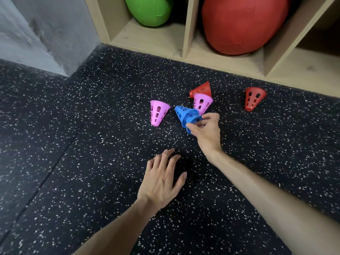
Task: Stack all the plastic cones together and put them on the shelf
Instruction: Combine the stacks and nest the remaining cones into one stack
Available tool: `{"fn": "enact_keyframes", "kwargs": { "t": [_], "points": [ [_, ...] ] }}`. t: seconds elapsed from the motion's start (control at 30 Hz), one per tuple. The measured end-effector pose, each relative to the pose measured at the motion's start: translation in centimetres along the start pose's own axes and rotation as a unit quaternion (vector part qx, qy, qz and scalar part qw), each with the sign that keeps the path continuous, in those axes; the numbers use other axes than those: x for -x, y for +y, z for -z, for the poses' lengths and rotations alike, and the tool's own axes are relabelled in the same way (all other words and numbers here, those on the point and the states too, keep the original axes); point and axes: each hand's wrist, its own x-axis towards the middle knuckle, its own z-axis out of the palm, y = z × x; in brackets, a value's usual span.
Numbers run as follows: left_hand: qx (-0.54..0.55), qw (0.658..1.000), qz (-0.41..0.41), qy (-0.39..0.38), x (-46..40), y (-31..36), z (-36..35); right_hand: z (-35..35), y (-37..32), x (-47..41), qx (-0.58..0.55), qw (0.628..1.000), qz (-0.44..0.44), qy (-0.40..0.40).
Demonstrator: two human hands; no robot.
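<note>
Several perforated plastic cones lie on the speckled black floor. My right hand (206,131) pinches the rim of a blue cone (191,117), which is nested with another blue cone (179,110) lying on the floor. A pink cone (158,112) lies to their left. A second pink cone (201,103) lies just behind my right hand, with a red cone (201,89) behind it. Another red cone (253,97) lies apart on the right. My left hand (161,181) hovers lower down, fingers spread, holding nothing. The wooden shelf (185,26) stands at the back.
A green ball (149,10) fills the left shelf compartment and a big red ball (244,24) the middle one. The right compartment (311,69) shows a bare floor. A grey wall (46,24) stands at the left.
</note>
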Motion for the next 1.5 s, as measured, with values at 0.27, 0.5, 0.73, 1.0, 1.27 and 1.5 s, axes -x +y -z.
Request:
{"fn": "enact_keyframes", "kwargs": {
  "t": [0.27,0.5,0.73,1.0,1.27,1.5],
  "points": [
    [0.011,1.000,0.000,-0.005,0.0,-0.1,0.0,3.5,0.6,-1.9,0.218,0.963,0.154,-0.027],
    [0.021,1.000,-0.002,0.004,0.0,-0.1,0.0,2.7,-1.2,-4.4,0.289,0.913,0.214,-0.190],
    [0.071,0.997,0.012,0.019,0.1,-0.1,0.4,2.5,-1.9,-2.3,0.274,0.934,0.200,-0.110],
    [0.126,0.991,-0.003,0.049,0.2,-0.6,0.2,3.6,-0.3,1.9,0.103,0.945,0.029,-0.309],
    [0.153,0.986,-0.029,0.064,0.3,-0.3,0.7,3.6,1.1,2.7,0.055,0.939,-0.073,-0.333],
    [0.152,0.986,-0.033,0.061,0.3,-0.5,0.4,4.1,1.5,2.5,0.108,0.938,-0.062,-0.325]
  ]
}}
